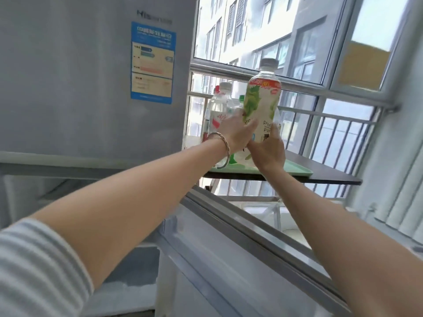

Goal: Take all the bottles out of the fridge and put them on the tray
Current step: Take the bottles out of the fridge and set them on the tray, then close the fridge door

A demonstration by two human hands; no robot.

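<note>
A tall bottle with a green-and-white grape label and a grey cap [261, 99] is held upright above the mint-green tray [297, 173]. My right hand [266, 154] grips its lower part from the right. My left hand [235, 131], with a bracelet on the wrist, wraps the same bottle from the left. Behind them on the tray stand a clear bottle with a red-and-white label [217, 108] and another with a green cap [241, 99], partly hidden by my hands. The grey fridge [80, 88] fills the left side.
The tray lies on a dark tabletop [332, 177] in front of a large window with a railing. The open lower fridge door [240, 248] juts out below my arms, its shelf edge running diagonally. A blue energy label [152, 62] is stuck on the upper fridge door.
</note>
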